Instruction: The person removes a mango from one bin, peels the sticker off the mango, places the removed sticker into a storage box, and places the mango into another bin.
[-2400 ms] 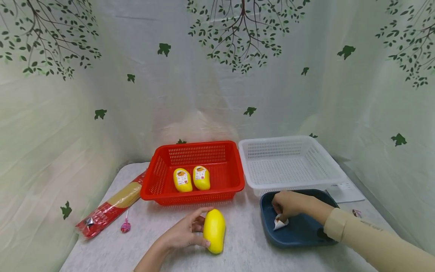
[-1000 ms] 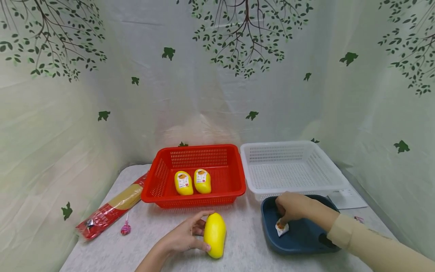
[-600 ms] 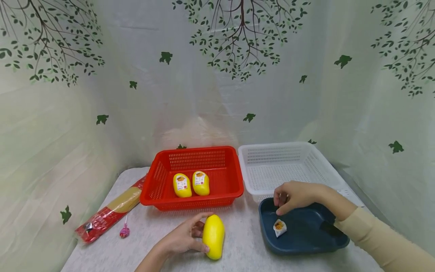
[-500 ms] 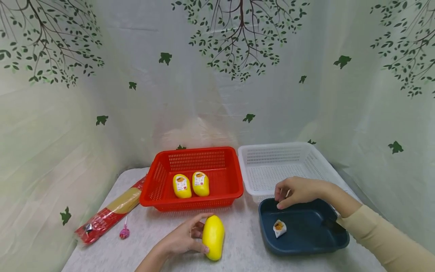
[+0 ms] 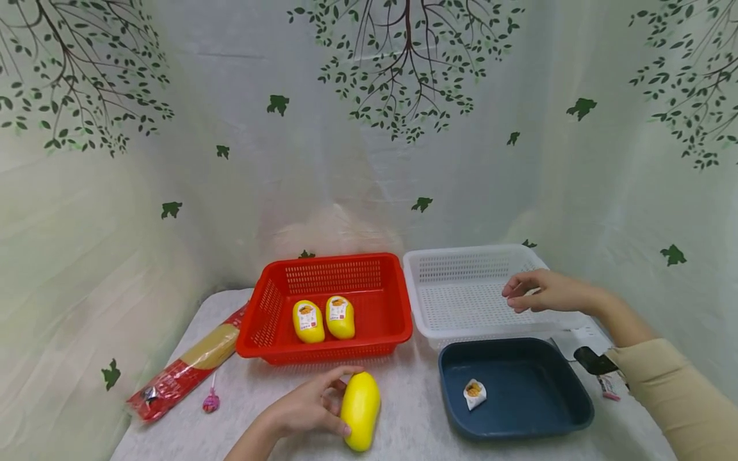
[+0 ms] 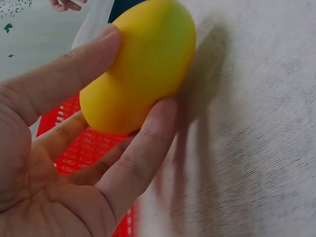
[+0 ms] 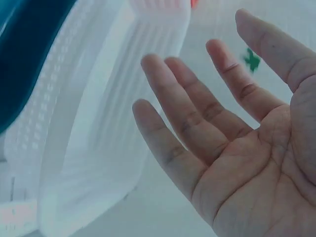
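Observation:
In the head view my left hand (image 5: 308, 403) grips a plain yellow mango (image 5: 360, 412) between thumb and fingers, at the front of the table. The left wrist view shows thumb and fingers pressed to the sides of the same mango (image 6: 143, 64). My right hand (image 5: 548, 294) hangs over the white basket, holding nothing; its relaxed, spread fingers show in the right wrist view. A crumpled white sticker (image 5: 475, 394) with an orange picture lies in the dark blue tray (image 5: 536, 425). Two mangoes with labels, a left one (image 5: 308, 322) and a right one (image 5: 340, 317), lie in the red basket (image 5: 325, 352).
The white basket (image 5: 461, 288) stands behind the blue tray, beside the red one. A red and yellow packet of noodles (image 5: 196, 362) slants along the left, near a pink lollipop (image 5: 211, 402). A small pink wrapped item (image 5: 608, 388) sits right of the tray, partly behind the right wrist's camera.
My right hand has let go of the sticker, leaving it in the blue tray, and has risen back and to the right over the white basket. My left hand keeps holding the mango.

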{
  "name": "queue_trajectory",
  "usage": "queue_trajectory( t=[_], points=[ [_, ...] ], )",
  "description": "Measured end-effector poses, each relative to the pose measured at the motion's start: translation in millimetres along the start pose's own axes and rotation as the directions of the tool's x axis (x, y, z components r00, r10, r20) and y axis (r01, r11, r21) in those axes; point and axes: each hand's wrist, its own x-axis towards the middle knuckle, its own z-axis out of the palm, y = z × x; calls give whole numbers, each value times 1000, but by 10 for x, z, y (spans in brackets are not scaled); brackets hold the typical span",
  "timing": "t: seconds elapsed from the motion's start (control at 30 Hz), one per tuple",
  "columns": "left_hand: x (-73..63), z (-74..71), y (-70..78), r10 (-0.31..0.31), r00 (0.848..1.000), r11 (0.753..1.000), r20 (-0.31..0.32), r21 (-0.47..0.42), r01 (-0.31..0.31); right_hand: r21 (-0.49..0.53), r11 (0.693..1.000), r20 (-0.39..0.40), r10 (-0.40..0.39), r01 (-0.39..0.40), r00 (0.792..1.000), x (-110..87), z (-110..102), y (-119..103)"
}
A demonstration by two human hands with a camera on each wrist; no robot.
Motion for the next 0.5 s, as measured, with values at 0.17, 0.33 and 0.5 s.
queue_trajectory(
  t=[0.17, 0.33, 0.5],
  points=[
    [-110, -85, 120, -15, 999, 1000, 50, 26, 13, 37, 999, -60, 30, -28, 998, -79, -177, 180],
    [-234, -145, 328, 1, 998, 1000, 62, 31, -3, 30, 998, -116, 56, -52, 992, -132, -307, 312],
    [-322, -248, 651, 32, 999, 998, 39, 44, -34, -2, 995, -174, 97, -99, 980, -169, -368, 460]
  ],
)
